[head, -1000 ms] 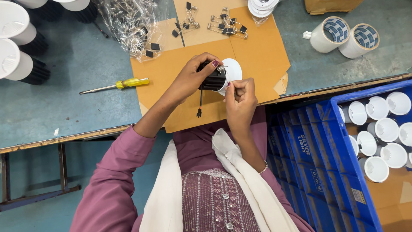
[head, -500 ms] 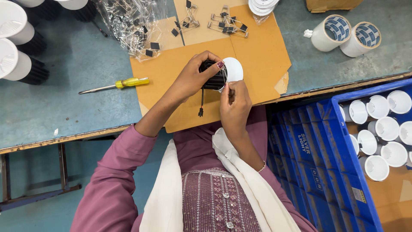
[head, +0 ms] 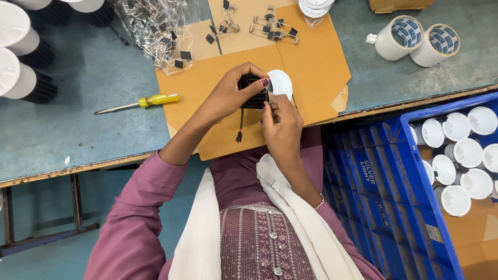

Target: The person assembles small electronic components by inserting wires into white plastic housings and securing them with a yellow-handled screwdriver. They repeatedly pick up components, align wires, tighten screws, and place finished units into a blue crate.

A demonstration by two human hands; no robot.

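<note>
Both hands busy on a small lamp body over the cardboard sheet.

The left hand (head: 228,96) is wrapped round the black finned housing (head: 253,93), gripping it firm, while the right hand (head: 282,124) pinches in close at its near edge, fingers narrow on what looks like a clip, too small to tell. The housing lies sideways above the cardboard sheet (head: 311,67) on the table (head: 78,129), its long axis running left to right, white reflector face (head: 281,83) pointing right, black lead (head: 240,124) dangling toward her. Best to keep that left grip steady and work with the fingertips only. Yellow screwdriver (head: 140,102) lies left, blue crate (head: 384,181) right.
</note>
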